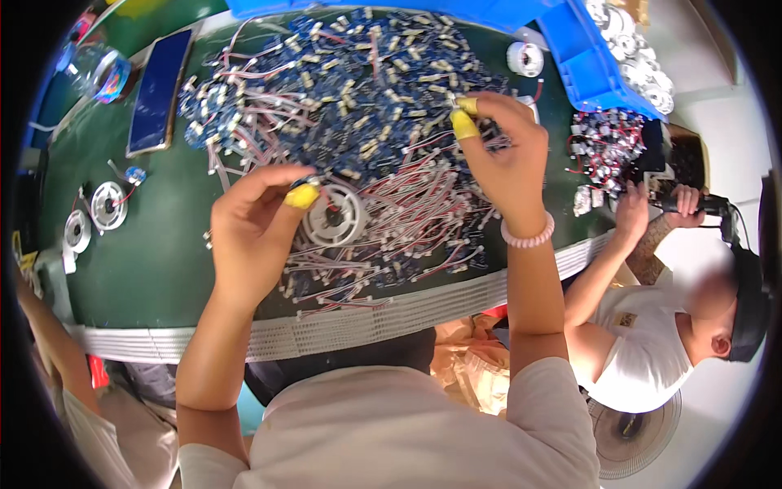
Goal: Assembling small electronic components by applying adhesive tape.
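Note:
My left hand (254,232) is closed in a pinch, a yellow finger cot on its thumb, and grips a small dark blue circuit board (308,181). Just beside those fingertips is a white plastic wheel (335,218) with a dark centre and a red wire. My right hand (507,159), wearing yellow finger cots and a pink coiled wristband, pinches a small pale connector (452,99); its details are too small to make out. Under both hands spreads a pile of blue circuit boards (350,102). Bundled cables (411,196) with white connectors lie between the hands.
At left are a phone-like dark panel (160,94), a plastic bottle (96,72) and white wheels (109,205). Blue bins (582,61) line the far edge; another wheel (524,59) sits nearby. At right a co-worker (643,326) handles a tool beside small wired parts (604,147).

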Demonstrator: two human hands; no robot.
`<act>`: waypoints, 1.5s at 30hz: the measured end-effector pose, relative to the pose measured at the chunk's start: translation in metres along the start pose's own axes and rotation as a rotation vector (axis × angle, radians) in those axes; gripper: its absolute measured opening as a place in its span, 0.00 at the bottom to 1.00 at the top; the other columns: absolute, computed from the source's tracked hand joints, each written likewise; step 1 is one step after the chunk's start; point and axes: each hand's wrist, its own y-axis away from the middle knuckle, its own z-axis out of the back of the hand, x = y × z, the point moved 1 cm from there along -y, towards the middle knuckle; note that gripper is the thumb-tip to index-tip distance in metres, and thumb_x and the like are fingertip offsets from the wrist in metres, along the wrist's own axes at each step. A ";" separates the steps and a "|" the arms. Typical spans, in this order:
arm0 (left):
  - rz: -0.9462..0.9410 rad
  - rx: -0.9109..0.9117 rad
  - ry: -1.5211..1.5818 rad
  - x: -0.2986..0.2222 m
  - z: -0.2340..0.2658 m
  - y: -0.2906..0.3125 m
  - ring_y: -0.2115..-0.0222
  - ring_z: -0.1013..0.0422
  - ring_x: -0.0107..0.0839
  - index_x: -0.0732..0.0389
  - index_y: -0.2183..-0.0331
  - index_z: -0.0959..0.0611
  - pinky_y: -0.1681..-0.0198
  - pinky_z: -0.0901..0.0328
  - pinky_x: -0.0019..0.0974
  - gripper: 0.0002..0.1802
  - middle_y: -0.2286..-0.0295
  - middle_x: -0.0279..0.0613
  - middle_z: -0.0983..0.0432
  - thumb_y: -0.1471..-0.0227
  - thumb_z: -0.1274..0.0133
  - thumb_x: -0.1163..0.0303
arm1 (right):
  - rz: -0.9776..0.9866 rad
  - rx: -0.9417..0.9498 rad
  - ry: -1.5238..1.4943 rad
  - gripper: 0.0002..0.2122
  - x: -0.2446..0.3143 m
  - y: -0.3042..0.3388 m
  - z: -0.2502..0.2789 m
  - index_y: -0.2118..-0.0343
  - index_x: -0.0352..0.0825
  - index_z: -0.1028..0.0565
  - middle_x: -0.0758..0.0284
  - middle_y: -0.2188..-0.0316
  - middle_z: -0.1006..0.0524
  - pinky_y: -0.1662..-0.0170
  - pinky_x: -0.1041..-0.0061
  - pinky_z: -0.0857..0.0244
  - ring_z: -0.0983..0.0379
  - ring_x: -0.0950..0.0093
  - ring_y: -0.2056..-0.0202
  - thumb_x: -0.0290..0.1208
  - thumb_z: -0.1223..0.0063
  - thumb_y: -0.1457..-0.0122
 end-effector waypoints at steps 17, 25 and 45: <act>0.080 0.153 0.260 0.003 0.010 -0.003 0.66 0.28 0.25 0.69 0.61 0.25 0.62 0.32 0.28 0.15 0.66 0.41 0.26 0.54 0.48 0.86 | -0.317 0.444 -0.926 0.07 0.081 0.026 -0.041 0.66 0.29 0.30 0.63 0.74 0.24 0.68 0.79 0.30 0.23 0.75 0.70 0.23 0.49 0.48; 0.056 0.180 0.317 0.000 0.007 -0.004 0.65 0.29 0.24 0.69 0.61 0.25 0.60 0.33 0.27 0.15 0.67 0.40 0.26 0.54 0.49 0.87 | -0.277 0.402 -0.815 0.09 0.081 0.027 -0.040 0.65 0.30 0.29 0.63 0.75 0.23 0.70 0.80 0.30 0.22 0.75 0.72 0.23 0.46 0.49; 0.061 0.167 0.304 0.002 0.008 -0.006 0.68 0.28 0.26 0.69 0.62 0.24 0.62 0.31 0.27 0.11 0.67 0.41 0.26 0.51 0.49 0.85 | -0.246 0.345 -0.798 0.06 0.079 0.028 -0.045 0.66 0.31 0.29 0.67 0.79 0.27 0.76 0.83 0.40 0.33 0.83 0.79 0.22 0.49 0.48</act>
